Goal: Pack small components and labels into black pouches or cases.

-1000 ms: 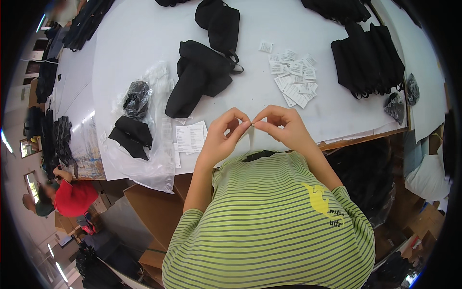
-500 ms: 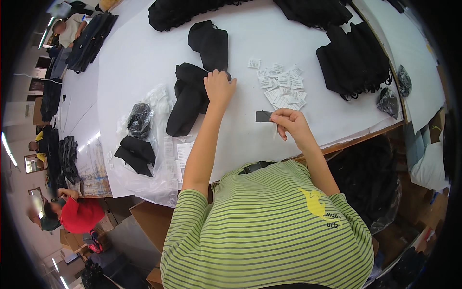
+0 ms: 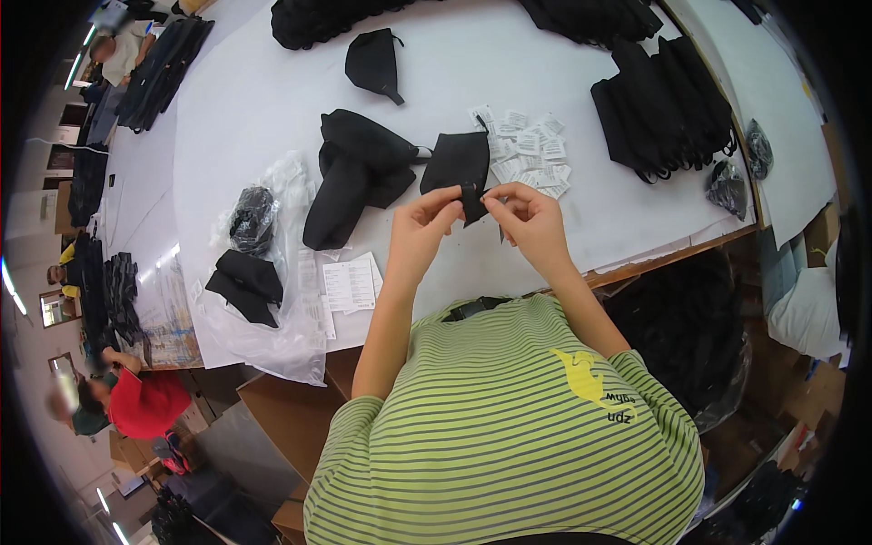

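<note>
A small black fabric pouch (image 3: 454, 162) lies in front of me, its near end raised between my hands. My left hand (image 3: 422, 232) pinches that near end between thumb and fingertips. At the same spot is a small black tag (image 3: 472, 207), with my right hand (image 3: 531, 227) closed in a pinch on its edge. My fingers partly hide where tag and pouch meet. Left of them sits a heap of black pouches (image 3: 356, 173), and another single pouch (image 3: 372, 64) lies farther off. Small white printed packets (image 3: 527, 150) are scattered just beyond my right hand.
Rows of black pouches (image 3: 663, 109) lie at the right and along the far side. A clear plastic bag (image 3: 295, 313) with black pieces and a white printed sheet (image 3: 350, 283) are on the left. Wrapped black bundles (image 3: 729, 191) sit by the table's right edge. People work in the left background.
My left hand has brought one pouch from the heap toward me and right. My right hand has carried the tag left to its near end; both hands now meet there.
</note>
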Tool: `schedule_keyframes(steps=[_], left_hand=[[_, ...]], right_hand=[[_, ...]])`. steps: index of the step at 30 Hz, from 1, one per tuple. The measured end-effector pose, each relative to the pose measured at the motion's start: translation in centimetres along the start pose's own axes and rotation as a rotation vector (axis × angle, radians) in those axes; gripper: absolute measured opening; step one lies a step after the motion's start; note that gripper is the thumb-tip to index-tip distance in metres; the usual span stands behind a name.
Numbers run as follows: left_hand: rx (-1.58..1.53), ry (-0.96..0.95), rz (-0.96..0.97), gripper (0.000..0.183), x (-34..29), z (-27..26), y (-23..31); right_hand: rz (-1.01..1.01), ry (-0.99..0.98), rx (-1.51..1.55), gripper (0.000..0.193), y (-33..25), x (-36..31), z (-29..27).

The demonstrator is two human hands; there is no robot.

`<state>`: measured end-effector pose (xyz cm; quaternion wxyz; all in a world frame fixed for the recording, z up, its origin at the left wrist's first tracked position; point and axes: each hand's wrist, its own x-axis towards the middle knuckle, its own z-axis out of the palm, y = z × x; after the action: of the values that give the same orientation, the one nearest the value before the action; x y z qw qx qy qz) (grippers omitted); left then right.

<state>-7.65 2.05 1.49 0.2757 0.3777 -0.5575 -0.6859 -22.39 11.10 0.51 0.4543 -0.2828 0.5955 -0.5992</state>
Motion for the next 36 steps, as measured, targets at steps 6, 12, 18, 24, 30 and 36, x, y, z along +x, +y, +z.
schedule_keyframes(steps=[6, 12, 18, 24, 30, 36], left_hand=[[0.304, 0.072, 0.112, 0.016, -1.5, -0.2, -0.1], [0.402, 0.15, 0.37, 0.006, -2.2, 0.6, 0.5], [-0.017, 0.222, 0.289, 0.007, -2.8, -0.4, 1.7], [-0.135, 0.05, 0.162, 0.008, -3.9, -0.1, 2.7], [-0.042, 0.048, 0.163, 0.008, -4.0, 0.9, 3.0], [0.017, 0.053, 0.188, 0.006, -4.0, 1.6, 2.6]], right_hand=[[-0.199, -0.037, -0.331, 0.013, -0.6, -1.1, 0.9], [-0.224, -0.103, -0.465, 0.012, -1.3, -1.5, 0.7], [-0.027, -0.265, 0.145, 0.012, -1.2, -0.9, -1.1], [0.034, -0.338, 0.203, 0.012, -2.4, -1.2, -1.7], [-0.017, -0.267, 0.273, 0.014, -3.0, -1.6, -0.6], [-0.083, -0.165, 0.189, 0.013, -3.1, -2.0, 1.1]])
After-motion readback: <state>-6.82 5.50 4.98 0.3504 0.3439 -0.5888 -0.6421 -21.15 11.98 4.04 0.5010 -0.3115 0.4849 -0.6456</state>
